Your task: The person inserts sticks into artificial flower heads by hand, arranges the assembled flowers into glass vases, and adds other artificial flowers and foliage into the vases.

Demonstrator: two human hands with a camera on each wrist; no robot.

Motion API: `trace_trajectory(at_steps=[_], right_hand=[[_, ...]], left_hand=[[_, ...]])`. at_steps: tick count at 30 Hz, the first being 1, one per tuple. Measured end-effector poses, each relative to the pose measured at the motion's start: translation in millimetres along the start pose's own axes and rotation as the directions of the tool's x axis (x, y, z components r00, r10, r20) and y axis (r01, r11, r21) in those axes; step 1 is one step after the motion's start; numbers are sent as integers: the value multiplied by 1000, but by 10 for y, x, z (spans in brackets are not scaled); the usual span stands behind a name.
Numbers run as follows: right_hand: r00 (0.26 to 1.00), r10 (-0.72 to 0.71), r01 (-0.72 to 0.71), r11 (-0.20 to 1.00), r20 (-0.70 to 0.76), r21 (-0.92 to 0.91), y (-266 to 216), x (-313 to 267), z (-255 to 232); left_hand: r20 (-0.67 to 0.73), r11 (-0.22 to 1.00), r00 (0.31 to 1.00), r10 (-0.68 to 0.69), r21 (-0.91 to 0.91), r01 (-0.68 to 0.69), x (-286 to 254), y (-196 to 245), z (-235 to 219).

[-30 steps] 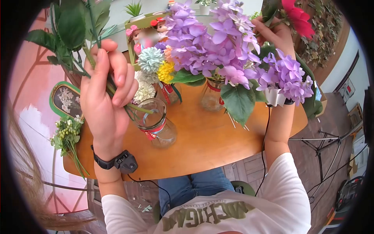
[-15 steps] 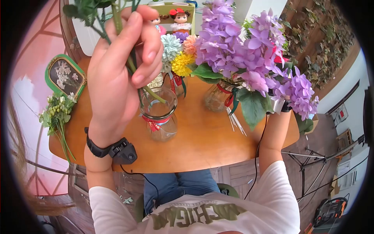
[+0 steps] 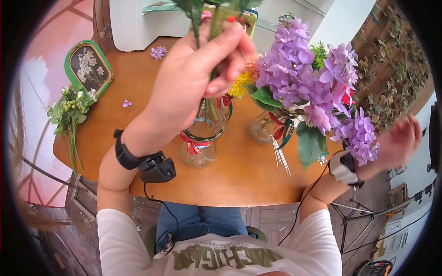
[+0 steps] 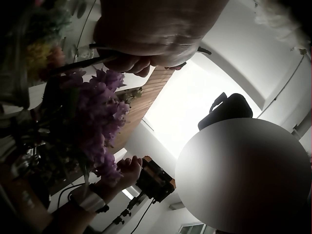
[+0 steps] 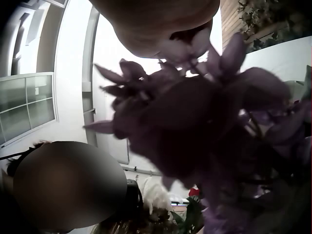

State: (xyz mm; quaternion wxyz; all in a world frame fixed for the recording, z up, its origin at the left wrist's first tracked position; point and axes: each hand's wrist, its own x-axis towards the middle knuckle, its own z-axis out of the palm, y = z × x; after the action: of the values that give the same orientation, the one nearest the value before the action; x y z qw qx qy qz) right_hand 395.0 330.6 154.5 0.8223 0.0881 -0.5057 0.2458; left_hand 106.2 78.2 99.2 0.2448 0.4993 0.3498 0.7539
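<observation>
In the head view my left hand (image 3: 189, 78) grips a bunch of thick green stems (image 3: 215, 25). Their cut ends reach down into the mouth of a glass jar (image 3: 199, 156) tied with a red ribbon (image 3: 193, 143). The flower heads of this bunch lie beyond the top of the view. At the right, my right hand (image 3: 398, 142) is raised beside purple hydrangeas (image 3: 294, 69), fingers loosely bent and holding nothing. The hydrangeas lean out of a second glass vase (image 3: 263, 129). Part of a red flower (image 3: 348, 95) shows behind them.
White-flowered sprigs (image 3: 71, 110) lie at the table's left by a green-framed picture (image 3: 90, 66). Yellow and orange blooms (image 3: 240, 85) stand behind the jar. Loose purple petals (image 3: 127, 103) lie on the wooden table (image 3: 239, 184). A tripod (image 3: 357, 216) stands at the right.
My right hand has left the red flower behind the hydrangeas and moved out to the right. My left hand has shifted right with the stems, their ends now in the jar's mouth.
</observation>
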Motion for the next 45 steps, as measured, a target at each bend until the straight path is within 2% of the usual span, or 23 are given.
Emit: trace_trajectory(at_steps=[1,2,3,5,7,9,11,14,17,19,21,25,27,28,29,31,32,33,35,36,40,43,45], right_hand=[[999,-25,26,998,-20,53,-239,-58,15],[973,-9,-56,960,232,275,-464,-90,-49],[883,-56,-185,871,466,456,-640,-124,-95],[826,-41,-388,682,562,620,-964,-512,243],[715,-35,-531,624,699,573,-1034,-842,498],[660,184,-639,646,728,417,-1099,-1115,826],[516,502,-815,536,694,218,-1105,-1207,1165],[448,552,-844,521,704,128,-848,-1279,1415],[586,572,-773,606,574,186,-707,-1350,1668],[656,456,-714,633,601,299,-510,-1321,1703],[741,493,-637,730,455,247,-422,-1378,1735],[726,470,-638,733,502,236,-368,-1441,1715],[803,425,-533,827,418,182,-388,-1426,1692],[827,405,-495,853,390,164,-430,-1416,1670],[849,322,-442,868,418,228,-419,-1388,1623],[873,307,-404,891,380,208,-465,-1343,1589],[868,268,-365,915,418,170,-487,-1332,1563],[867,274,-371,913,416,172,-512,-1340,1554],[807,268,-365,927,526,88,-569,-1355,1538],[766,308,-414,908,564,66,-591,-1336,1514],[693,430,-437,889,579,-138,-609,-1439,1613],[428,522,-477,824,738,-306,-515,-1506,1680],[236,494,-392,836,837,-383,-279,-1635,1715]], left_hand=[[-5,1000,1000,0,7,0,15,-28,-21],[46,1000,999,-3,23,2,37,-63,-47],[97,999,995,-6,37,2,50,-83,-55],[62,999,997,-47,17,46,59,-90,-34],[107,995,990,-93,-35,97,74,-109,-43],[108,993,989,-99,-48,105,70,-113,-49],[161,982,970,-181,-25,187,73,-87,-84],[230,986,959,-165,16,166,109,-84,-137],[261,977,941,-214,86,198,131,-13,-190],[245,936,929,-279,283,207,166,41,-244],[325,932,897,-300,302,202,215,23,-371],[219,931,929,-299,282,233,266,31,-483],[14,980,987,-163,114,160,284,-37,-515],[63,990,991,-116,89,110,314,-32,-605],[-14,986,993,-118,118,119,334,-30,-653],[88,994,992,-87,-52,92,339,59,-814],[-66,997,995,-76,3,76,360,48,-810],[-70,997,994,-80,7,81,354,101,-788],[-137,989,983,-119,-103,106,340,182,-763],[-47,990,992,-119,-82,115,327,213,-794],[-71,987,996,-44,-158,32,309,232,-739],[-89,982,996,22,-185,-39,304,218,-760],[-176,977,977,117,-157,-146,314,240,-793]])
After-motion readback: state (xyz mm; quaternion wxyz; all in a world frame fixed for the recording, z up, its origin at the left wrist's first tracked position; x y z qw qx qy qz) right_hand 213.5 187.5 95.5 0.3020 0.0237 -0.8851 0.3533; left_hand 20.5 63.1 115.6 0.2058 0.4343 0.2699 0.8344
